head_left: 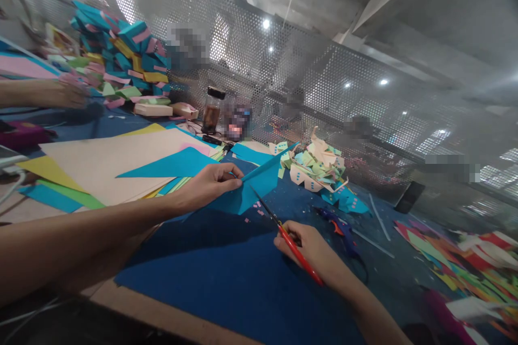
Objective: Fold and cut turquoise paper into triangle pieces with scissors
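My left hand (214, 183) pinches a folded sheet of blue paper (261, 186) near its crease, holding it above the dark blue table top (226, 280). In my right hand (307, 248) is a pair of red-handled scissors (297, 253). Its dark blades point up and left and reach the lower side of the blue paper; whether they touch it I cannot tell. Beneath the paper lie a few small pink scraps (254, 211). Another blue paper piece (174, 163) rests on a stack of cream, yellow and green sheets (109, 156) left of my left hand.
Folded paper pieces with blue dots (319, 167) are heaped behind the scissors. A blue glue gun (342, 229) lies right of them. At the back stand a jar (212, 110) and a pile of blue paper shapes (121, 54). Another person's hand (73, 91) is at the left.
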Demonstrator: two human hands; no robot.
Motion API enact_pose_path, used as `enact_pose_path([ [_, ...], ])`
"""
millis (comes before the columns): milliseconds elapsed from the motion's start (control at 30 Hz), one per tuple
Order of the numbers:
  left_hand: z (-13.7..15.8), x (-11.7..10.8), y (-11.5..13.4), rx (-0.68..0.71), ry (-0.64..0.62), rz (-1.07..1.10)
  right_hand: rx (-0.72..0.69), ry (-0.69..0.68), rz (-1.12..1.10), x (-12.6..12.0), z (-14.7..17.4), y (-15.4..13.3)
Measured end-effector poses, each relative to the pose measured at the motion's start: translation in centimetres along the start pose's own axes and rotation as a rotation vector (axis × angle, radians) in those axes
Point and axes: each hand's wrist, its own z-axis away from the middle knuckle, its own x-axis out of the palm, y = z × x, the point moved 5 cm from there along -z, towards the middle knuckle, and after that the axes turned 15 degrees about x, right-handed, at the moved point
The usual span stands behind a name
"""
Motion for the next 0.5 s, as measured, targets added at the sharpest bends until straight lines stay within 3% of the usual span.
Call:
enact_pose_path([
  [500, 0.06, 0.02, 0.08, -0.006, -0.009, -0.008, 0.014, 0.025, -0.001, 0.13, -0.24, 0.44],
])
